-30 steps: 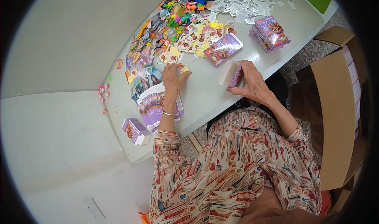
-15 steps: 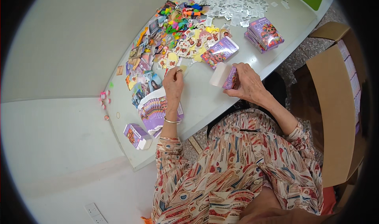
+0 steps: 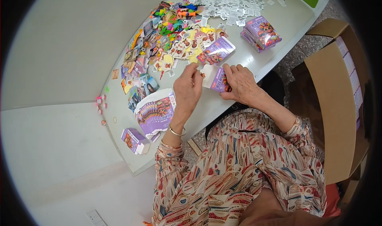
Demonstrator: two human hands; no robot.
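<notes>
Box in hand: the purple box (image 3: 218, 81) is mid-frame, just right of centre, held above the table (image 3: 199, 116). I see colourful cartoon art on its face and a white flap (image 3: 207, 72) standing open at its left end.
Right hand (image 3: 243, 84): fingers curled over the box's upper edge, thumb below, gripping it.
Left hand (image 3: 188, 90): fingers bunched beside the open flap; from here I cannot tell whether they pinch anything.
Box printing: bold characters and a small red patch on purple; too blurred for me to read surely.
Just above: a loose purple carton (image 3: 216, 51), lettered panel uppermost.
Left of centre: fanned flat cartons (image 3: 154, 112), photo cards (image 3: 143, 88).
Upper centre: picture cards (image 3: 187, 45), bright toys (image 3: 175, 25), silvery packets (image 3: 230, 5) bearing small dark print.
Upper right: stacked purple boxes (image 3: 261, 34), same kind of art.
Lower left: another box (image 3: 134, 140).
Right edge: brown cardboard carton (image 3: 332, 114).
</notes>
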